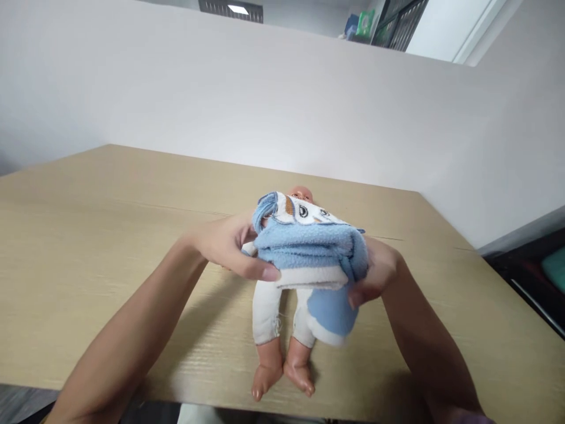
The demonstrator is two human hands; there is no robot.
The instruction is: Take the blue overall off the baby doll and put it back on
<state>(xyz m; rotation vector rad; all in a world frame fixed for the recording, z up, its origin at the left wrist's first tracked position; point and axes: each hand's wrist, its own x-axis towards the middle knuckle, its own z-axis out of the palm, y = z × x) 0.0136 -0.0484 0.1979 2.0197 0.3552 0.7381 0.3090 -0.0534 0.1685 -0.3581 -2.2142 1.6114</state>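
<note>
A baby doll [270,306] lies on its back on the wooden table [88,235], bare feet toward me, head at the far end. A blue and white fleece garment [309,247] with stitched eyes is bunched over its torso. My left hand [229,244] grips the garment's left side, thumb along the lower hem. My right hand [377,271] pinches the garment's right side, fingers closed in the cloth. The doll's white cloth legs show below the bunched fabric.
A white partition wall [265,100] rises right behind the table. The table's right edge [507,282] drops to a dark area with a teal object [555,268]. Shelves with items [362,23] show above the wall.
</note>
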